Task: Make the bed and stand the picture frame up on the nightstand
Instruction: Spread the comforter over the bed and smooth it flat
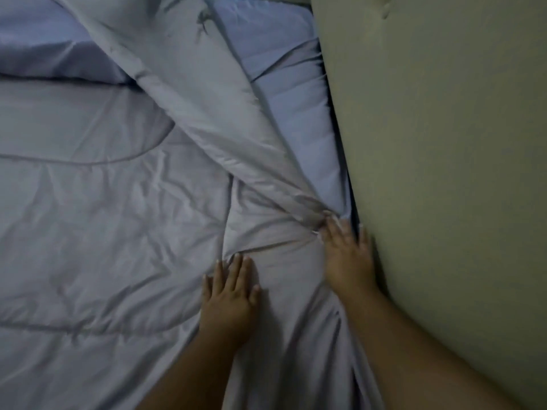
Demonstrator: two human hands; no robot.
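Beside the headboard (444,143), left hand (229,294) and right hand (346,255) press flat, fingers straight, on the comforter (103,217); pushing risks bunching its twisted fold.

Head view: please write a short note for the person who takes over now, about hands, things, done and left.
Left hand: flat, fingers straight, pressing the grey quilted comforter.
Right hand: fingers straight, touching the comforter's bunched edge beside the beige padded headboard.
Done: comforter spread over the near part.
Left: unfold the turned-back flap beside the pale blue pillow, smooth creases.
Picture frame and nightstand: not in view.
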